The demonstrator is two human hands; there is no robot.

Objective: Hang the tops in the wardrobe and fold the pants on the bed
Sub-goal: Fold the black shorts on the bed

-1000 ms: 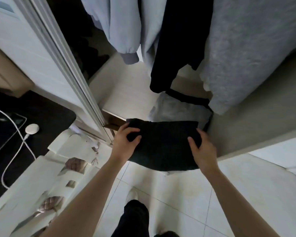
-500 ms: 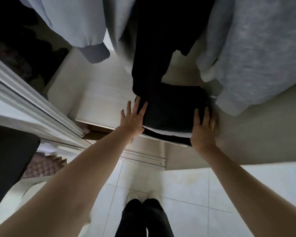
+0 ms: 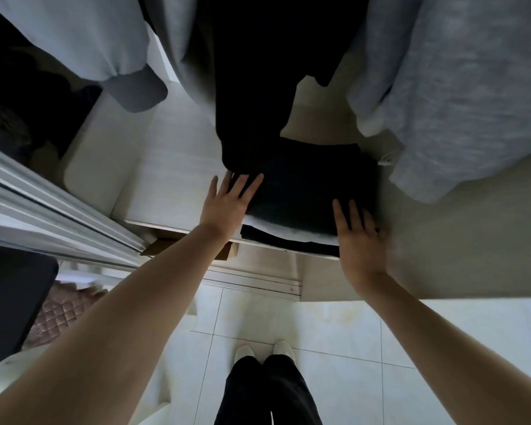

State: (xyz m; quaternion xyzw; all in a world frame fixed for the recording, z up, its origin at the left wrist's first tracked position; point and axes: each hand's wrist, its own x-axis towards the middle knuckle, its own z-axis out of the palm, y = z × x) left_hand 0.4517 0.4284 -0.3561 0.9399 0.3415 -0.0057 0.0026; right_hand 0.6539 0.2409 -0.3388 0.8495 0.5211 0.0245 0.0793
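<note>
No readable writing, folded black pants (image 3: 307,182) atop a stack on the wardrobe shelf (image 3: 166,185), left hand (image 3: 227,204) and right hand (image 3: 357,237) spread flat, still against its sides, view slightly closer than before.

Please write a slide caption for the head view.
Both hands, left and right, rest flat on the black folded pants atop a wardrobe stack.

This is a bedroom at home, seen at an open wardrobe (image 3: 178,167). Above its white shelf hang tops: a pale blue sweatshirt (image 3: 83,41), a black garment (image 3: 258,72) and a grey fleece (image 3: 460,87). On the shelf lies a stack of folded clothes (image 3: 304,204). A sliding door track (image 3: 252,282) runs just below the shelf, with pale floor tiles (image 3: 334,338) in front and a quilted pink cover (image 3: 59,317) to its left.
</note>
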